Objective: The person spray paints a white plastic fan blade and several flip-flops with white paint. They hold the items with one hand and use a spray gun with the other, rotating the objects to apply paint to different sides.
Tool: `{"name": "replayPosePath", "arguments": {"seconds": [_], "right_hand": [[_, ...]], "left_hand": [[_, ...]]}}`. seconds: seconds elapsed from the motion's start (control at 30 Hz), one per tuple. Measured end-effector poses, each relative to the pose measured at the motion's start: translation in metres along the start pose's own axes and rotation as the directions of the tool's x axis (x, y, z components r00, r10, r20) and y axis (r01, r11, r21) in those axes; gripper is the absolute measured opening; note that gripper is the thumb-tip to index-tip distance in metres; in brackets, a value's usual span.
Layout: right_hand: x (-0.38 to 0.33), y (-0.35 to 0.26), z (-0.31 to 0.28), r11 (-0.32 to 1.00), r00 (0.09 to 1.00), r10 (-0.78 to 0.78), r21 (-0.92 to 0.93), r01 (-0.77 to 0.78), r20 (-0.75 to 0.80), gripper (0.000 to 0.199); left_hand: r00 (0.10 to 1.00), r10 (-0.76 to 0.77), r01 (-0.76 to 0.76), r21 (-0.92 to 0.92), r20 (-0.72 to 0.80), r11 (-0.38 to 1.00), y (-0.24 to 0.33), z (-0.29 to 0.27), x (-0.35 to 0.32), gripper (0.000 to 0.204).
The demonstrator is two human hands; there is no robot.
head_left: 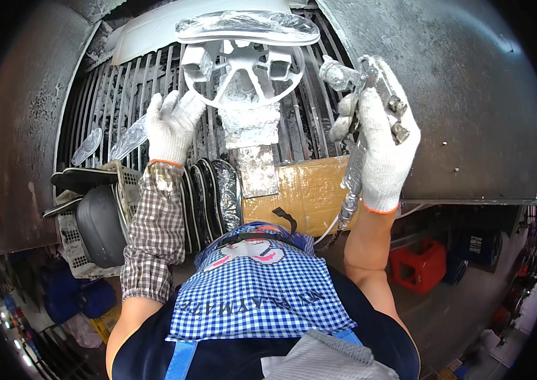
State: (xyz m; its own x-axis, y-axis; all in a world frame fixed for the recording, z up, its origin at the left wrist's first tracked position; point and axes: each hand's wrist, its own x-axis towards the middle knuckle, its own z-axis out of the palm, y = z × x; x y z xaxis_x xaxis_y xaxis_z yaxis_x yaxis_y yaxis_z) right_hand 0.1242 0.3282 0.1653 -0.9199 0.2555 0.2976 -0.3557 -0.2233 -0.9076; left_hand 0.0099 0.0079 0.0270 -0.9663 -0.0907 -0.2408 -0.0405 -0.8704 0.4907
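My right hand (385, 136) has its gloved fingers wrapped round a spray gun (344, 77), and what a grimy thing it is: crusted grey and white, knobs on its side, nozzle pointing left, hose trailing down past my wrist. Over to my left hand (170, 133), bare of any load, fingers open and spread, right beside the lower left rim of the white wheel (242, 62); whether they touch it, I can't tell. The wheel is caked in white, spokes and all, on a crusted post (248, 126). Across its far edge sits the long, round-ended piece (247, 26), shiny and wrinkled on top, pale along the near rim. Beneath, dusty metal bars (107, 104); nearer me, dark pads (224, 190) in a row and brown cardboard (309, 193).
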Motion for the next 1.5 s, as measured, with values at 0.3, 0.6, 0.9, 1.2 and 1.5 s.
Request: {"name": "replayPosePath", "arguments": {"seconds": [0.3, 0.6, 0.9, 1.2, 1.5], "right_hand": [[0.002, -0.013, -0.008, 0.998, 0.991, -0.017, -0.059, 0.009, -0.136, 0.046], [-0.001, -0.017, -0.010, 0.998, 0.994, 0.046, -0.027, -0.049, -0.103, 0.047], [-0.007, -0.021, -0.006, 0.992, 0.989, 0.123, 0.017, -0.122, -0.086, 0.046], [-0.020, -0.017, -0.013, 0.992, 0.992, 0.129, 0.004, -0.129, 0.008, 0.044], [-0.032, -0.003, -0.008, 0.991, 0.986, 0.134, 0.019, -0.136, 0.104, 0.044]], "left_hand": [[0.998, -0.067, 0.068, 0.095, -0.012, 0.993, -0.028, 0.003, -0.005, 0.039], [0.974, -0.209, 0.207, 0.021, 0.092, 0.978, -0.067, 0.022, -0.026, 0.063], [0.978, -0.177, 0.179, -0.012, 0.113, 0.984, -0.039, 0.005, -0.013, 0.077], [0.997, -0.075, 0.076, -0.017, 0.008, 0.997, -0.019, -0.001, -0.003, 0.050], [0.999, 0.019, -0.023, 0.086, 0.042, 0.996, -0.001, -0.007, 0.018, 0.082]]}}
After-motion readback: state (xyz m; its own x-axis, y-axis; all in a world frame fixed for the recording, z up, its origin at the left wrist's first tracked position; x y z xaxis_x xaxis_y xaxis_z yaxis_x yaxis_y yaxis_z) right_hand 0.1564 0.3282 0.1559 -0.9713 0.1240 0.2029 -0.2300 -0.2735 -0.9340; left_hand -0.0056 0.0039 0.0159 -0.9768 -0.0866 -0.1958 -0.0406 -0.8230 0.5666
